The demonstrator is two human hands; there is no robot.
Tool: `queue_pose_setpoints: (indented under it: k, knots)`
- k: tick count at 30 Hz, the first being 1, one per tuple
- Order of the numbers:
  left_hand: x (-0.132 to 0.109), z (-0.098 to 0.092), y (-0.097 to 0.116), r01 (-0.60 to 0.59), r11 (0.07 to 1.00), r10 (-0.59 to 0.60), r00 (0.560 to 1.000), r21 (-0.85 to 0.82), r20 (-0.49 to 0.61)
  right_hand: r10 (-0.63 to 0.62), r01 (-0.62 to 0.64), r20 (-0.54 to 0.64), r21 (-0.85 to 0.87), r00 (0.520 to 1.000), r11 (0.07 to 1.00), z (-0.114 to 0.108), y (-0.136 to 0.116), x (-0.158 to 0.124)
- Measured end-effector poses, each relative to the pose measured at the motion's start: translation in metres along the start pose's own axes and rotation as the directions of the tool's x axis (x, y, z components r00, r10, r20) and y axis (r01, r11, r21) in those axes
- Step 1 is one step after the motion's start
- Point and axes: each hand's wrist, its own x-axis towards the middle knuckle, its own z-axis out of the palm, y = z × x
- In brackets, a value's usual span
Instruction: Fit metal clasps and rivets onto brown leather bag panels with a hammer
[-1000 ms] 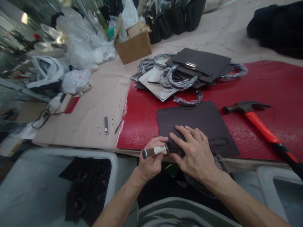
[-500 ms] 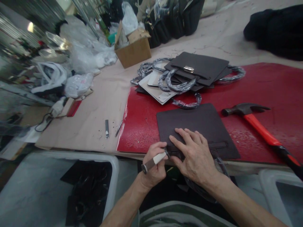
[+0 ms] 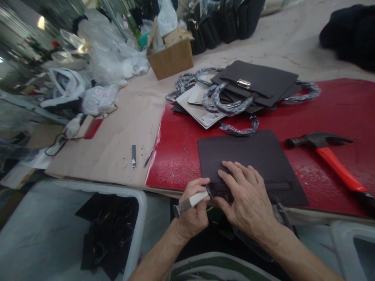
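Note:
A dark brown leather panel (image 3: 249, 156) lies on a red cutting mat (image 3: 322, 113) at the table's near edge. My right hand (image 3: 246, 195) rests flat on the panel's near-left corner, fingers stretched out, pressing it down. My left hand (image 3: 193, 210) is closed round a small tool with a white-wrapped handle (image 3: 190, 201). The tool's tip meets the panel's left edge, just beside my right fingers. A narrow strap runs along the panel's near edge.
A hammer with a red handle (image 3: 331, 156) lies on the mat at right. Stacked leather panels and wrapped bag handles (image 3: 243, 86) sit behind. A cardboard box (image 3: 171, 58), plastic bags, small metal tools (image 3: 134, 156) and a grey bin (image 3: 73, 230) are to the left.
The handle's free end in my left hand has tipped downward, while the tool's tip stays at the panel's edge. My right hand keeps its place on the panel; the view has shifted slightly.

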Motion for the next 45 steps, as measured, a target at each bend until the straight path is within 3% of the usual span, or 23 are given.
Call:
queue_pose_setpoints:
  k: [10,25,36,45]
  knots:
    - [0.007,-0.006,0.003,0.026,0.998,-0.021,0.997,-0.065,0.075,-0.003,0.003,-0.005,0.004,1.0,1.0,0.001,0.001,0.0]
    - [0.037,-0.012,0.006,0.0,0.997,0.023,0.96,-0.082,0.281,-0.007,0.007,-0.006,-0.013,1.0,1.0,0.002,0.001,-0.001]
    - [0.021,0.002,0.019,0.011,0.999,-0.015,0.995,0.041,0.098,0.023,-0.023,0.012,0.02,1.0,1.0,0.004,0.001,0.001]
    - [0.038,-0.008,0.008,-0.016,0.998,0.033,0.962,-0.065,0.272,0.019,-0.018,-0.016,0.04,1.0,0.999,0.004,0.001,-0.001]
